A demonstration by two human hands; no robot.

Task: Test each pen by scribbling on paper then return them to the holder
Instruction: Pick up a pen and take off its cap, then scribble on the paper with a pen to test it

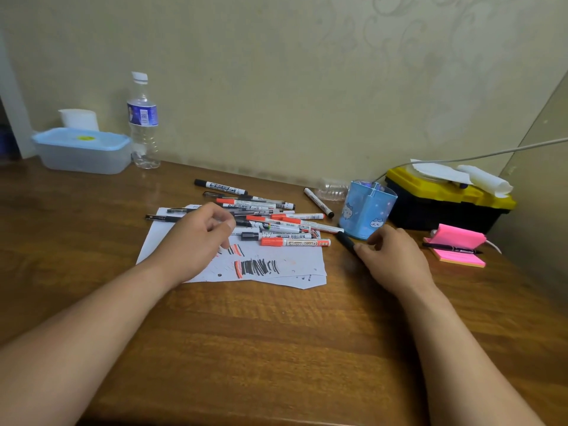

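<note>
A white paper sheet (285, 265) with black and red scribbles lies on the wooden desk (246, 333). Several whiteboard markers and pens (270, 219) are heaped across its far edge, a red-capped one (295, 242) nearest me. The blue cartoon pen holder (367, 210) stands to the right of the heap and looks empty. My left hand (196, 238) rests over the paper with loosely curled fingers, fingertips beside the heap, holding nothing that I can see. My right hand (393, 256) grips a black pen (345, 241) just in front of the holder.
A plastic box with a blue lid (83, 150) and a water bottle (143, 121) stand at the back left. A yellow-and-black toolbox (445, 198) sits behind pink sticky notes (458, 250) bearing a black pen. One marker (319, 202) lies left of the holder.
</note>
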